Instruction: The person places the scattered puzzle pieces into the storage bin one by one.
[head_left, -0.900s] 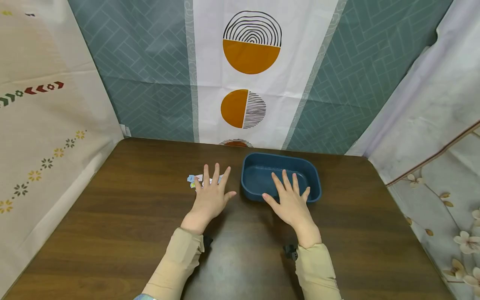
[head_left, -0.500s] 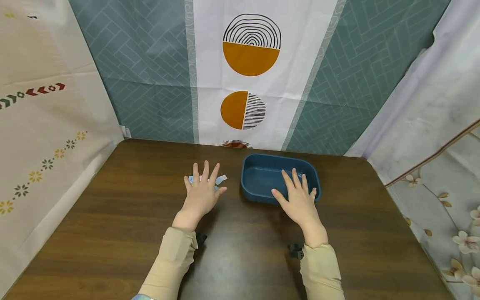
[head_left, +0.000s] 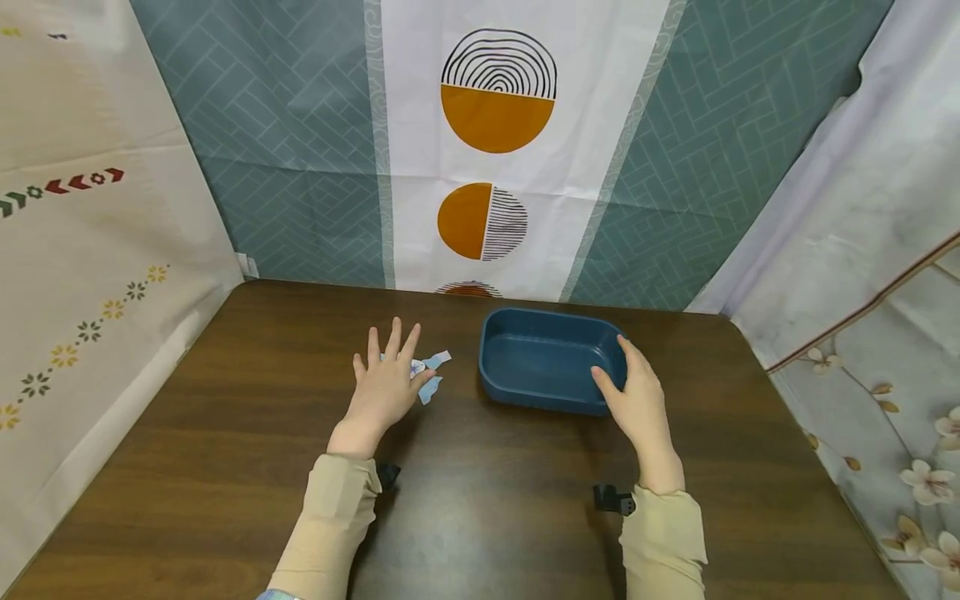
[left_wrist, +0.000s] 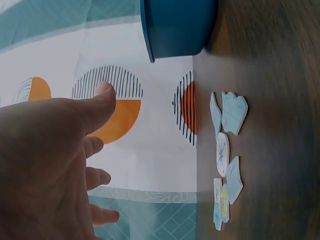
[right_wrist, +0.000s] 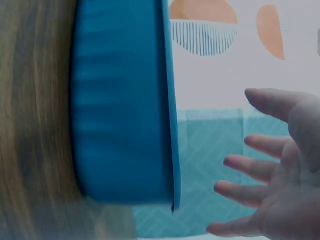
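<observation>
The left hand (head_left: pixel 381 390), left of the blue bin (head_left: pixel 540 400), hovers empty, fingers spread, above pale cutouts (left_wrist: pixel 233 112) on the worktop (head_left: pixel 225 433) beside the bin; such thin pieces are probably best pinched by an edge (sliding could scatter them). At the bin's right end, the right hand (head_left: pixel 641 400) hangs relaxed, holding nothing; lightly steadying the bin should help.

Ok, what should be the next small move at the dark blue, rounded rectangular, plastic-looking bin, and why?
I would perhaps lower the right hand to grip the blue bin: the head view shows the hand overlapping its right end, but the right wrist view shows a gap.
</observation>
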